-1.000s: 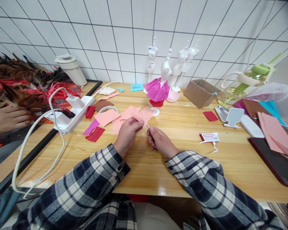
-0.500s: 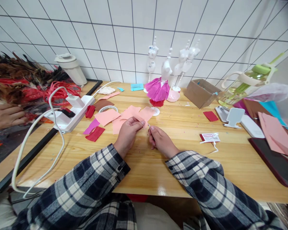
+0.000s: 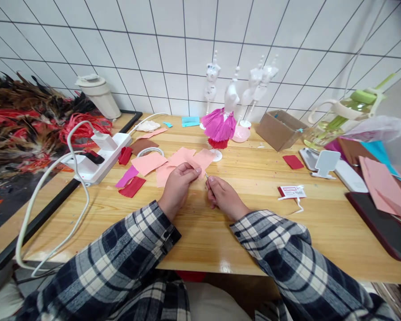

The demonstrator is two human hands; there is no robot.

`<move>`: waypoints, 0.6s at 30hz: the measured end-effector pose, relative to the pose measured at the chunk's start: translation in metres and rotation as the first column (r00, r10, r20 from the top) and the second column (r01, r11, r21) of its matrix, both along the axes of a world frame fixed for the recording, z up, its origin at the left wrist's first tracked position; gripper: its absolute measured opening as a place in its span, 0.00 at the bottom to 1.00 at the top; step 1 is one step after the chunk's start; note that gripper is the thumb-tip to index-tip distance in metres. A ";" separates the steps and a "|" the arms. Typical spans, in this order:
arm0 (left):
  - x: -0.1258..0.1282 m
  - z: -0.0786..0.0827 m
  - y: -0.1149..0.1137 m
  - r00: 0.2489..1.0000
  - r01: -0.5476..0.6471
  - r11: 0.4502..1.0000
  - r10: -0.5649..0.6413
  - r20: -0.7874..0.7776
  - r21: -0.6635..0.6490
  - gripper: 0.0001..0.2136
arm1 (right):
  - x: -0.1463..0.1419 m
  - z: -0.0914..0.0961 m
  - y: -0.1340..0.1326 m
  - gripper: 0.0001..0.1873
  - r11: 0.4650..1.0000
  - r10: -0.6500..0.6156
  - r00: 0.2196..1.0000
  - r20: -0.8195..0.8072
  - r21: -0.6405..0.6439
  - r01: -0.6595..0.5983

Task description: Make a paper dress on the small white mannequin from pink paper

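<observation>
My left hand (image 3: 180, 185) pinches a piece of salmon-pink crepe paper (image 3: 205, 159) between thumb and fingertips. Just to its right, my right hand (image 3: 223, 194) is closed around a small tool with a thin metal tip (image 3: 206, 176); most of it is hidden in the fingers, so its kind does not show. That tip points at the lower edge of the held paper. More salmon-pink paper pieces (image 3: 149, 163) lie left of my hands. Behind them a white mannequin figure (image 3: 232, 96) stands upright in a magenta and red paper skirt (image 3: 219, 126).
Left are a white power strip (image 3: 102, 160) with looping cables, a tape roll (image 3: 151, 150), a cup (image 3: 98, 96) and a pile of feathers (image 3: 23, 120). Right are a brown box (image 3: 280, 131), a phone stand (image 3: 326, 163), a small labelled packet (image 3: 292, 191) and a tilted bottle (image 3: 337, 118).
Another person's hand at the left, by the feathers, has gone out of view. My two hands have barely shifted, still at the pink paper.
</observation>
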State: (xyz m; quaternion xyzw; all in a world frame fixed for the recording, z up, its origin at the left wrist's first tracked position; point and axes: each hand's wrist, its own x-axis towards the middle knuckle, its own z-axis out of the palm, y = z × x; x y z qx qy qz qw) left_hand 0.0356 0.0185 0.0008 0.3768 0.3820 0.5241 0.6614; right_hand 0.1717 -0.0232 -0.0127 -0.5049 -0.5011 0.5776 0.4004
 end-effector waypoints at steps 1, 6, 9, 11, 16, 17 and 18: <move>0.000 0.000 0.000 1.000 -0.004 1.000 0.004 0.006 -0.003 0.11 | 0.000 0.000 0.000 0.22 1.000 0.004 1.000 0.011 0.000 -0.004; 0.000 0.000 0.001 0.999 -0.034 0.999 0.035 0.036 -0.038 0.13 | 0.000 0.002 0.000 0.22 1.000 -0.020 1.000 -0.019 -0.023 0.020; 0.000 0.000 0.001 0.998 -0.031 0.998 0.033 0.045 -0.049 0.13 | 0.000 0.004 -0.001 0.23 0.999 -0.029 0.999 -0.032 -0.034 0.028; 0.000 0.000 0.001 0.999 -0.028 0.999 0.030 0.043 -0.047 0.13 | 0.000 0.005 -0.001 0.23 0.999 -0.005 1.000 -0.025 -0.039 0.004; -0.001 -0.002 0.002 0.999 -0.034 0.998 0.034 -0.009 -0.058 0.14 | 0.000 0.008 -0.001 0.22 0.999 0.030 0.999 0.018 -0.046 -0.029; -0.001 -0.002 0.002 0.999 -0.034 0.998 0.033 -0.016 -0.057 0.14 | 0.000 0.008 -0.001 0.21 0.999 0.031 0.999 0.026 -0.044 -0.030; -0.002 -0.002 0.002 0.999 -0.033 0.998 0.032 -0.023 -0.054 0.14 | 0.000 0.008 -0.001 0.21 0.999 0.032 0.999 0.031 -0.041 -0.031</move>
